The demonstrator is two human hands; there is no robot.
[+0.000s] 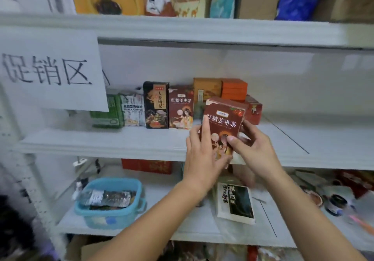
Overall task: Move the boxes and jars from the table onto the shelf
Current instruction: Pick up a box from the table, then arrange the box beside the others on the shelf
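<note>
The right hand (258,149) pinches the lower right corner of a red-brown tea box (224,122), thumb on its face, while the left hand (199,157) lays near-straight fingers along its left edge. The box is held, slightly tilted, just in front of the middle shelf (121,139). It would best be set upright, label outward, beside the matching box (180,109). A paper sign (50,70) hangs at left; a blue basket (110,216) sits on the shelf below.
</note>
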